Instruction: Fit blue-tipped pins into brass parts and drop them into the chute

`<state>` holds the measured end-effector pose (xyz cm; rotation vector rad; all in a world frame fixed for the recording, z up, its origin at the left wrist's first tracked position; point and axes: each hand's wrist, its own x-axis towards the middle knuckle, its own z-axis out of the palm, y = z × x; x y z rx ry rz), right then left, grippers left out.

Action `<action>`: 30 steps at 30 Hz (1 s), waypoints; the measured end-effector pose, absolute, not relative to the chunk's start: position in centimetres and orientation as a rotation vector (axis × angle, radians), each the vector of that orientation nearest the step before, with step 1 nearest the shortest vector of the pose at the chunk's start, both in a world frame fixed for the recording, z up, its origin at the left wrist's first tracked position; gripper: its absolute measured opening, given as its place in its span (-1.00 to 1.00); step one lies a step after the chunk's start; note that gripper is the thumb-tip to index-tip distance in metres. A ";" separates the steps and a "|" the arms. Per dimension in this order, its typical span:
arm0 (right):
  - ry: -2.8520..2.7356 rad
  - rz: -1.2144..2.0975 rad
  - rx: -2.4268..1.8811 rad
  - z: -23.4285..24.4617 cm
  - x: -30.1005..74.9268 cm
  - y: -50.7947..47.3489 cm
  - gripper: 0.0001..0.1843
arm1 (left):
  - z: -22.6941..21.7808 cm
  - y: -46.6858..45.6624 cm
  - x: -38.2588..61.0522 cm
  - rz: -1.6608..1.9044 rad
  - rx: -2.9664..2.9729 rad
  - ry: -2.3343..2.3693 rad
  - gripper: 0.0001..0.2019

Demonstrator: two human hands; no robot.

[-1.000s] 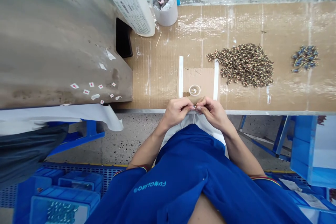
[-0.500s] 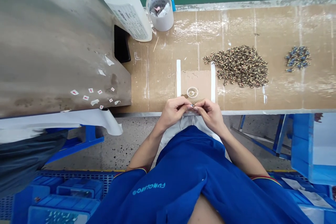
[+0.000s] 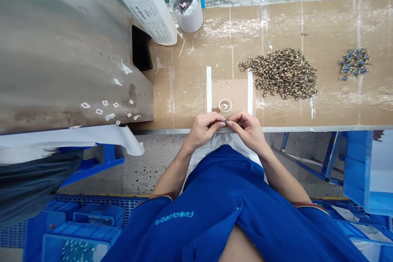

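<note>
My left hand (image 3: 205, 128) and my right hand (image 3: 248, 129) meet at the near edge of the cardboard-covered bench (image 3: 190, 86), fingertips pinched together on one tiny dark part (image 3: 227, 121). Just beyond the fingertips lies a small clear ring (image 3: 225, 105) on a cardboard patch framed by two white tape strips. A large heap of small brown-and-tan parts (image 3: 281, 73) lies to the right of the patch. Farther right sits a small heap of bluish parts (image 3: 354, 62).
A big white bottle (image 3: 144, 2) and a clear cup with scraps (image 3: 186, 6) stand at the back left. A grey metal surface (image 3: 61, 57) with small stickers fills the left. Blue bins sit on the floor at lower left (image 3: 76, 237) and right (image 3: 365, 172).
Both hands stay pinched together on the tiny part at the bench edge; only the fingers shift slightly. The view has wobbled a little.
</note>
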<state>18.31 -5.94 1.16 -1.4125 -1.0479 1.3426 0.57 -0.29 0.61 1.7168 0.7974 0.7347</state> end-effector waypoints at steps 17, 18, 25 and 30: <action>-0.979 1.420 -1.299 1.3 18.9 -6.1 -0.58 | 0.3 0.0 0.1 0.747 1.706 0.730 -0.85; -0.974 1.428 -1.308 1.3 19.0 -6.1 -0.57 | 0.4 0.0 0.1 0.751 1.736 0.738 -0.86; -0.928 1.401 -1.374 1.2 18.7 -6.1 -0.54 | 0.7 -0.5 0.8 0.800 1.923 0.788 -0.84; -0.912 1.387 -1.411 1.0 18.4 -6.2 -0.51 | 0.5 -0.6 1.0 0.799 1.934 0.841 -0.82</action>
